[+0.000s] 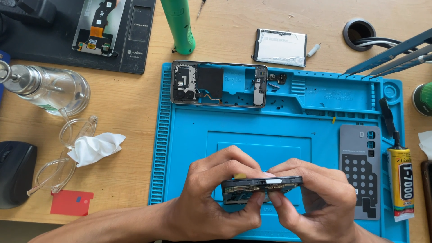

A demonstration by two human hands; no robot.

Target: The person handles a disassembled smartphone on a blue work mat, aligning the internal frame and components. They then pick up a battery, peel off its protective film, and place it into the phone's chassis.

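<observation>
My left hand (211, 198) and my right hand (315, 202) together hold a dark phone frame (261, 185) on its edge, low over the blue work mat (270, 130). Gold contacts and a small circuit board show along its upturned side. Fingertips of both hands pinch at the frame's middle, where a small yellow piece (240, 176) sits by my left fingers. A second opened phone body (219, 84), with its boards bare, lies flat at the mat's far left corner.
A grey perforated sheet (360, 168) and a yellow glue tube (400, 184) lie at the mat's right. A silver battery (280, 47), a green tool (179, 24), a glass dispenser bottle (45, 87), clear safety glasses (67, 148), a white wipe (95, 147) and a red card (71, 202) surround it.
</observation>
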